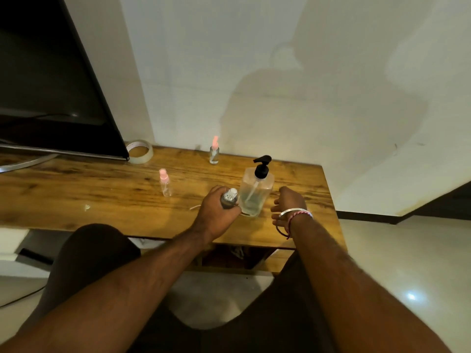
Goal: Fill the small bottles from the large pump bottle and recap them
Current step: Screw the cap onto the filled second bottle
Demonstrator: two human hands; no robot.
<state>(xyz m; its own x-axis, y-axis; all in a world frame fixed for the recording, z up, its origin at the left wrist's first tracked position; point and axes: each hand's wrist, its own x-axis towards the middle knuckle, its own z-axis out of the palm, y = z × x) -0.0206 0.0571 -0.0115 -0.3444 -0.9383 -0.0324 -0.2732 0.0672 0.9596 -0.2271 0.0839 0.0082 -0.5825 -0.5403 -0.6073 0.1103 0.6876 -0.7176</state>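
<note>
Left hand: our left hand [215,215] gripped a small bottle [229,198] at mid-frame, fingers curled round it, its neck uncapped.
Right hand: our right hand [286,207] hovered just right of the large pump bottle [256,192], fingers loosely apart (holding nothing).
Pump bottle: it stood upright on the counter [76,189], just beside the held bottle.
Other bottles: two pink-capped bottles [165,183] [214,152] stood further up and left.
Upper left: a tape roll [140,151] lay beside a dark screen [51,85].

Warm, dim light from behind me throws my soft shadow on the wall [293,98], a white glare spot shines on the floor [410,296], and the wide lens bends the edges.
</note>
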